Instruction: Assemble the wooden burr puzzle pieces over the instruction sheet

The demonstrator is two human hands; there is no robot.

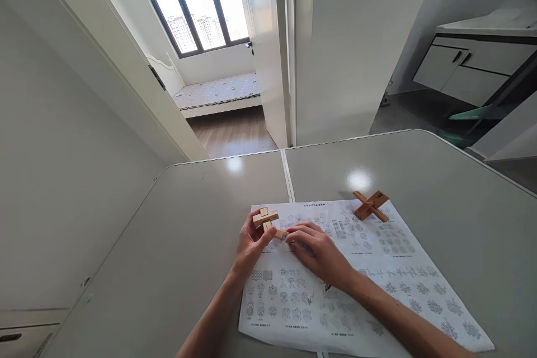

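My left hand point(250, 246) pinches a small cluster of interlocked wooden puzzle pieces point(265, 217) just above a printed instruction sheet point(356, 285). My right hand point(316, 249) lies palm down on the sheet, its fingertips closed on one wooden bar point(280, 233) that sticks out of the cluster's lower side. A second wooden puzzle, a finished cross of bars point(371, 205), rests on the sheet's far right part, apart from both hands.
The sheet lies on a grey folding table point(188, 246) with a centre seam. A white wall runs along the left. Beyond the far edge a doorway shows a wooden floor, a bed and a window. Cabinets stand at the right.
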